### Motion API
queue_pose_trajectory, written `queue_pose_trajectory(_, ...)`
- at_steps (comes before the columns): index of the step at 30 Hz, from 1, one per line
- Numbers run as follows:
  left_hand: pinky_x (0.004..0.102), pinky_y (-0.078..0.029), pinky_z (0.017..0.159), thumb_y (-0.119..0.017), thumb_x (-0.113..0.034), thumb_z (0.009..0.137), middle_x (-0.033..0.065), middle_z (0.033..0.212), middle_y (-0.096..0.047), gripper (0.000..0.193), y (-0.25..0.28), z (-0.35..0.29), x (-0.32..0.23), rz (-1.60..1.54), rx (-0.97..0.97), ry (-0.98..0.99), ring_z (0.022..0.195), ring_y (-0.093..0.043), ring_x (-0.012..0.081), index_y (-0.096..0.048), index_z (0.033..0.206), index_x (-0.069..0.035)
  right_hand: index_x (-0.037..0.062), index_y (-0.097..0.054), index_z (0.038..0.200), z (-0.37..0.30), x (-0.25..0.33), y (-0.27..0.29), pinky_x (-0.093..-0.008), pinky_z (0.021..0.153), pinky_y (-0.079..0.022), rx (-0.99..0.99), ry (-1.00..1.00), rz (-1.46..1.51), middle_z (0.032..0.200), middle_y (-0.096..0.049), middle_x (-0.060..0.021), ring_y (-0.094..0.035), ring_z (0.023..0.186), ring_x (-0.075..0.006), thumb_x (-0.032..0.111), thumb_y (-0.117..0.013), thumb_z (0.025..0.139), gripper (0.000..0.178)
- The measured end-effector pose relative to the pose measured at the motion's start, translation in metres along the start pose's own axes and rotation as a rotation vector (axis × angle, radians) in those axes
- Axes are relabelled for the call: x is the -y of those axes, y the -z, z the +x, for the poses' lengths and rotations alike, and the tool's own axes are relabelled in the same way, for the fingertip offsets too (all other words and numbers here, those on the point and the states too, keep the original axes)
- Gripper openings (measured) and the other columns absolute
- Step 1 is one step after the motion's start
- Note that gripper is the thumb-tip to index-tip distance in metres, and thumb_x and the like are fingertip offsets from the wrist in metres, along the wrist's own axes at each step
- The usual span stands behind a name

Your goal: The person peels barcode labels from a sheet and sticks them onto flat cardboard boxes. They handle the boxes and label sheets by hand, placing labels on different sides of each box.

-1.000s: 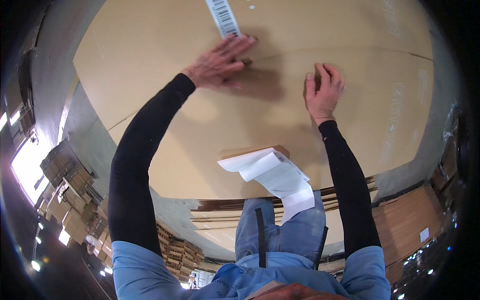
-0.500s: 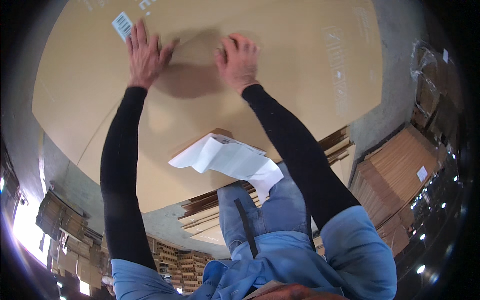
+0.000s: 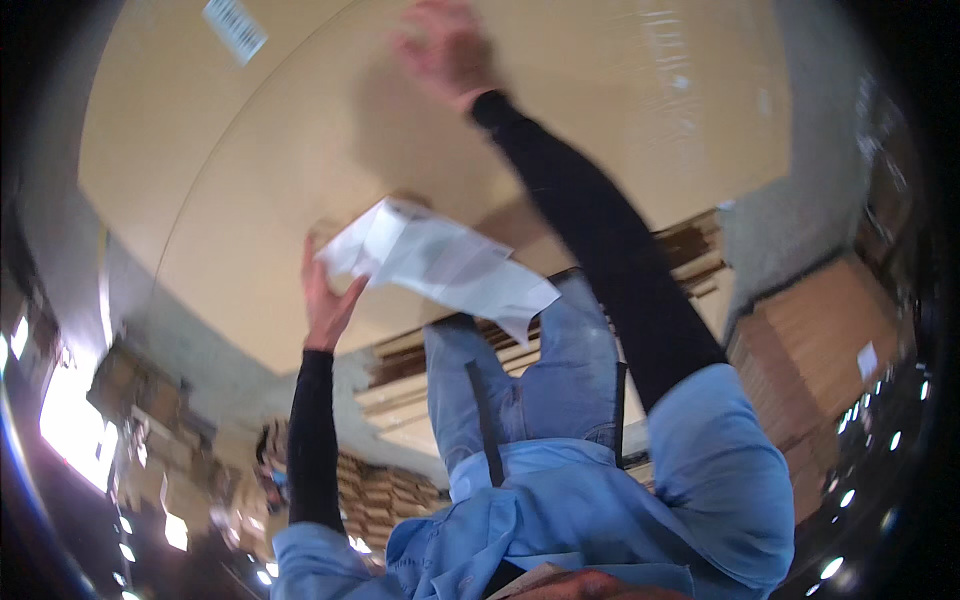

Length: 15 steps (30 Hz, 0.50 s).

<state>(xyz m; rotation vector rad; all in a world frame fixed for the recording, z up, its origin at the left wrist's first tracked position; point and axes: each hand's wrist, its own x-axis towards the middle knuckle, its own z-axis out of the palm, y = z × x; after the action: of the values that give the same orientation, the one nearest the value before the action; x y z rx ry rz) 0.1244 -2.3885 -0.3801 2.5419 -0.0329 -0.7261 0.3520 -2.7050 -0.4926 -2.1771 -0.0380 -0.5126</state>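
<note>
A large brown cardboard sheet (image 3: pixel 270 200) with a white label (image 3: pixel 235 30) lies in front of me. My left hand (image 3: pixel 332 300) is at the left end of a curled white paper sheet (image 3: pixel 440 255), thumb and fingers apart on either side of its corner. I cannot tell whether it touches the paper. Beneath the paper, a small brown cardboard piece shows only partly. My right hand (image 3: pixel 450 50) is over the far part of the large sheet, its fingers smeared by motion.
More flat cardboard sheets (image 3: pixel 395 405) are stacked below the large one, close to my legs. Stacked brown cardboard (image 3: pixel 830 330) stands at the right, with a white paper on it. Behind at the lower left are further cardboard stacks (image 3: pixel 380 490) and a person (image 3: pixel 272 465).
My left hand has come back from beside the label to the white paper's left end. My right hand has shifted farther away and slightly left. The view has moved too.
</note>
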Motion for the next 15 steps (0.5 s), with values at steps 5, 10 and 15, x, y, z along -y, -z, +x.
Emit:
queue_pose_trajectory(5, 0.0465, -0.042, 0.106, -0.08, -0.019, 0.082, 0.0226, 0.141, -0.051, 0.039, -0.036, 0.006, 0.005, 0.082, -0.251, -0.065, 0.127, -0.05, 0.0388, -0.058, 0.106, 0.001, 0.0031, -0.068, 0.113, -0.035, -0.004, 0.068, -0.0454, 0.102, -0.045, 0.324, -0.299, 0.4, 0.115, -0.068, -0.0155, -0.062, 0.113, -0.0325, 0.048, -0.072, 0.086, 0.053)
queue_pose_trajectory(10, 0.0397, -0.049, 0.091, -0.075, -0.004, 0.08, 0.0097, 0.104, -0.071, 0.025, -0.033, 0.022, -0.001, -0.079, -0.379, 0.063, 0.102, -0.064, 0.0281, -0.068, 0.104, -0.004, -0.0012, -0.056, 0.134, -0.119, 0.047, 0.109, -0.0418, 0.109, -0.042, 0.721, -0.312, 0.244, 0.135, -0.059, -0.0187, -0.057, 0.124, -0.0341, 0.045, -0.076, 0.085, 0.071)
queue_pose_trajectory(15, 0.0346, -0.052, 0.081, -0.072, 0.003, 0.078, 0.0098, 0.095, -0.072, 0.017, -0.006, 0.014, -0.03, -0.349, -0.535, 0.091, 0.093, -0.066, 0.0252, -0.07, 0.094, -0.003, 0.0016, -0.055, 0.136, -0.149, 0.118, 0.099, -0.0404, 0.103, -0.046, 0.7, -0.248, 0.229, 0.136, -0.056, -0.0158, -0.058, 0.12, -0.0326, 0.029, -0.081, 0.083, 0.065)
